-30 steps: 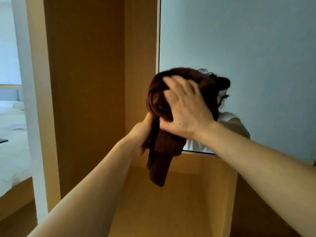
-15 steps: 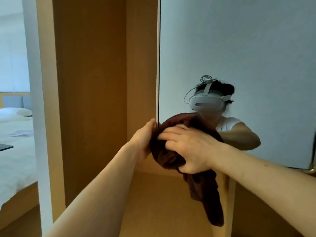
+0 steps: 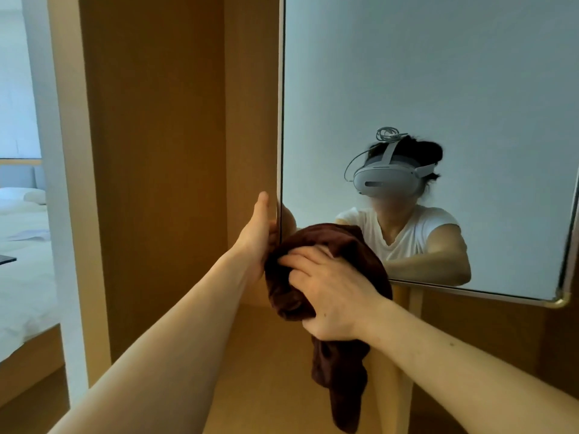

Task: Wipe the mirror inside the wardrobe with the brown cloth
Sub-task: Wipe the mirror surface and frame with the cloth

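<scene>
The mirror (image 3: 438, 73) hangs inside the wardrobe and fills the upper right of the head view, showing my reflection. The brown cloth (image 3: 332, 238) is bunched against the glass near the mirror's lower left corner, and its loose end hangs down below the mirror's bottom edge. My right hand (image 3: 326, 292) lies over the cloth, fingers spread and curled on it and thumb under it, pressing it to the glass. My left hand (image 3: 258, 233) grips the mirror's left edge just beside the cloth, its fingers wrapped round the rim.
A tall wooden wardrobe panel (image 3: 156, 151) stands to the left of the mirror. A wooden shelf (image 3: 266, 386) lies below the hands. The mirror's gold frame corner (image 3: 560, 300) juts out at lower right. A bed (image 3: 22, 261) shows past the white frame (image 3: 59, 183).
My right hand has drawn the cloth down the glass from mid-height to the lower left corner. My left hand moved from under the cloth to the mirror's left edge.
</scene>
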Action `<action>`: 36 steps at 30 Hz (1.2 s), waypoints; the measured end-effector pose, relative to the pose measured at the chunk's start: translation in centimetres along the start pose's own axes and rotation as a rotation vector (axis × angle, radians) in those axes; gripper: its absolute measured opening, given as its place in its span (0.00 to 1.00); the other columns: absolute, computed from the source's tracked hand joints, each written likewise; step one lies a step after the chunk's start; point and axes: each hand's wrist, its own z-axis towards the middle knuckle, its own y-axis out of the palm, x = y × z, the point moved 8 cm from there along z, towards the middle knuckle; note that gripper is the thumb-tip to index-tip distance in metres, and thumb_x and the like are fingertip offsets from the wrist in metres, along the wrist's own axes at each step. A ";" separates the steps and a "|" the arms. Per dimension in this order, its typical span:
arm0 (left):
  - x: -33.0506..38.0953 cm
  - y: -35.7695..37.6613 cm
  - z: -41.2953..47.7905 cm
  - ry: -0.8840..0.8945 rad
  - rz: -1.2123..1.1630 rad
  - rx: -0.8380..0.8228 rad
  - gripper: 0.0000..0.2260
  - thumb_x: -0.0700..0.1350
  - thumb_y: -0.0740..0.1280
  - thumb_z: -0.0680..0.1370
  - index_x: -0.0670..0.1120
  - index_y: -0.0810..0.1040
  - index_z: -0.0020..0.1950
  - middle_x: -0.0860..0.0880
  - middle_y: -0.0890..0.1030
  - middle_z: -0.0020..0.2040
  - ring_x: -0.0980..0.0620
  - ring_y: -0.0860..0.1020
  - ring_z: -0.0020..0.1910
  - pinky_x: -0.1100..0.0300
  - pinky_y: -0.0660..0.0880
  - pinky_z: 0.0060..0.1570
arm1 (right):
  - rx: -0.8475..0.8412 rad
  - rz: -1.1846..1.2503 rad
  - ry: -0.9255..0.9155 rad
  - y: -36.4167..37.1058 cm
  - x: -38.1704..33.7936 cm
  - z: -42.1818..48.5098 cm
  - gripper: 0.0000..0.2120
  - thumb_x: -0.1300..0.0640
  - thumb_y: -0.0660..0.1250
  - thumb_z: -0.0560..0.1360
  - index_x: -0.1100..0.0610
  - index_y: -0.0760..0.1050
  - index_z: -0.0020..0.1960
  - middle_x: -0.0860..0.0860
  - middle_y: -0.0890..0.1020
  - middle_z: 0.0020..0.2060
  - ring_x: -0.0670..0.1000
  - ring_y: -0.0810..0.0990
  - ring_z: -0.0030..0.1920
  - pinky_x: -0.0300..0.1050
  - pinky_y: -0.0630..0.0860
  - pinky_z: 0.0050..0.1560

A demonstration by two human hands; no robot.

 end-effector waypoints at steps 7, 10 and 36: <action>-0.1 0.1 -0.2 0.064 -0.026 0.092 0.33 0.67 0.57 0.76 0.39 0.75 0.63 0.44 0.82 0.55 0.45 0.80 0.54 0.49 0.75 0.60 | -0.053 0.089 -0.036 -0.7 0.9 -2.2 0.22 0.47 0.69 0.66 0.54 0.76 0.58 0.46 0.70 0.66 0.48 0.63 0.69 0.47 0.62 0.70; -0.4 0.3 0.1 0.063 -0.066 0.146 0.33 0.65 0.58 0.77 0.36 0.72 0.65 0.43 0.80 0.57 0.43 0.79 0.56 0.48 0.74 0.61 | -0.086 0.083 -0.012 -1.2 2.6 -4.7 0.19 0.46 0.67 0.67 0.52 0.75 0.56 0.44 0.68 0.66 0.46 0.61 0.69 0.45 0.59 0.71; -0.3 0.8 -0.8 0.080 -0.003 0.069 0.32 0.69 0.57 0.74 0.41 0.78 0.54 0.44 0.79 0.57 0.46 0.76 0.57 0.51 0.70 0.64 | 0.188 -0.030 0.162 -8.7 10.6 -9.9 0.23 0.48 0.68 0.61 0.58 0.76 0.52 0.57 0.71 0.66 0.55 0.64 0.69 0.44 0.53 0.71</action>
